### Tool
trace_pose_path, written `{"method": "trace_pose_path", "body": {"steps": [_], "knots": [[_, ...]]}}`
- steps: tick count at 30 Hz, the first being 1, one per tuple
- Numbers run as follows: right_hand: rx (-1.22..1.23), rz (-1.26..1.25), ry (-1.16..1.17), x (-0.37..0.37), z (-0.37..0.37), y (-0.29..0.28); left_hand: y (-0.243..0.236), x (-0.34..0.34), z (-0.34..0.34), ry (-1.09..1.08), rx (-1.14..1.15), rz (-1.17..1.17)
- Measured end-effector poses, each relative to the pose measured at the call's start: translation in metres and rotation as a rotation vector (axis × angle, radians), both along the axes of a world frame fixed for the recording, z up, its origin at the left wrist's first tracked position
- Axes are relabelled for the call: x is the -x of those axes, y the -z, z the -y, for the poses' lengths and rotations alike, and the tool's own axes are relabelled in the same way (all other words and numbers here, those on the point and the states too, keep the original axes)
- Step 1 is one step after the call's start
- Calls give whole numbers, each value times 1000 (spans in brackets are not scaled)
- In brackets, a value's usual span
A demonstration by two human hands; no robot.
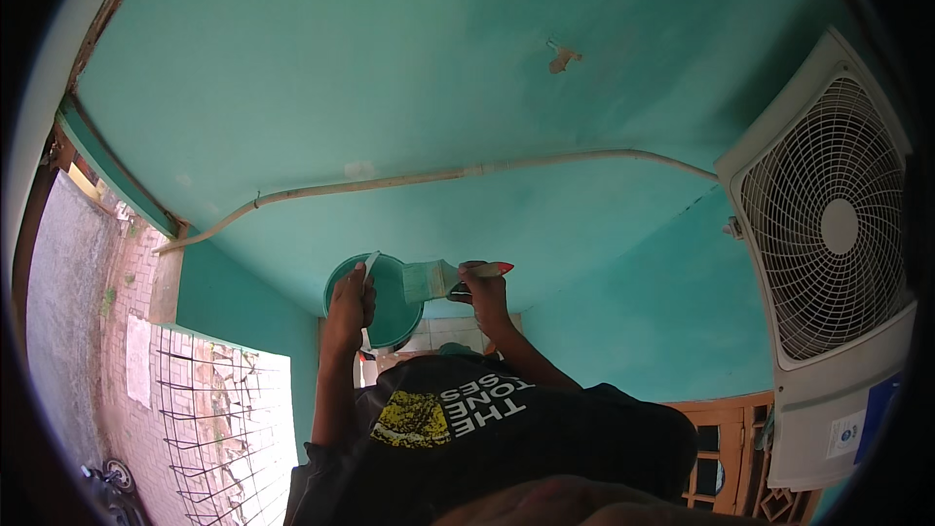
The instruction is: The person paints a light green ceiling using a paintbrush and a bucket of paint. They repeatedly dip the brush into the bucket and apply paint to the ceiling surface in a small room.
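Note:
My left hand (351, 300) is closed round the white handle (371, 264) of a round bucket (393, 342). Teal paint (390, 297) shows inside the bucket. In my right hand (481, 288) is a wide paintbrush (427, 281), gripped by its pale handle with a red tip. The bristles are coated in teal and point left, overlapping the bucket's right rim. I cannot tell whether they touch the rim or the paint.
A teal wall (341, 68) faces me, with a pale pipe (419, 178) across it and a chipped patch (563, 59) higher up. An air-conditioner outdoor unit (828, 224) juts out at right. At left, a metal grille (219, 419) stands before a paved path; a wooden door (726, 448) is lower right.

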State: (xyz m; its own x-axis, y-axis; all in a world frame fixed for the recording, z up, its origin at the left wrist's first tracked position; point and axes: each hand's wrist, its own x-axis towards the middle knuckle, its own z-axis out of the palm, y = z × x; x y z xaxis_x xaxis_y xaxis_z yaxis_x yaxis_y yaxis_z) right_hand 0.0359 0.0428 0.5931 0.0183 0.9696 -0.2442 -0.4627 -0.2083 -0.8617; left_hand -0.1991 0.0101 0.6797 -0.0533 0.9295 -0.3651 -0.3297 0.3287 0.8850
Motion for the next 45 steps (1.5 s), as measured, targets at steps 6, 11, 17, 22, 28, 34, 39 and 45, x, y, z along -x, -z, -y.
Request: {"method": "trace_pose_path", "body": {"steps": [6,11,17,22,28,34,39,45], "knots": [[-133,198,10,2,-1,3,-1,2,-2,24,-14,17],[-36,68,26,-1,5,-4,0,2,-4,31,-25,23],[-69,56,65,0,5,1,-1,0,-2,43,-61,-43],[-90,133,22,-6,1,8,-10,-7,-4,13,-36,-99],[-55,33,13,-3,6,6,-20,-7,6,24,-15,-16],[-120,188,11,1,13,-3,-25,-6,9,14,-7,-54],[-49,86,39,0,15,1,-20,-2,8,74,-34,-5],[-79,207,39,-2,3,2,-14,2,-1,52,-57,2]]}}
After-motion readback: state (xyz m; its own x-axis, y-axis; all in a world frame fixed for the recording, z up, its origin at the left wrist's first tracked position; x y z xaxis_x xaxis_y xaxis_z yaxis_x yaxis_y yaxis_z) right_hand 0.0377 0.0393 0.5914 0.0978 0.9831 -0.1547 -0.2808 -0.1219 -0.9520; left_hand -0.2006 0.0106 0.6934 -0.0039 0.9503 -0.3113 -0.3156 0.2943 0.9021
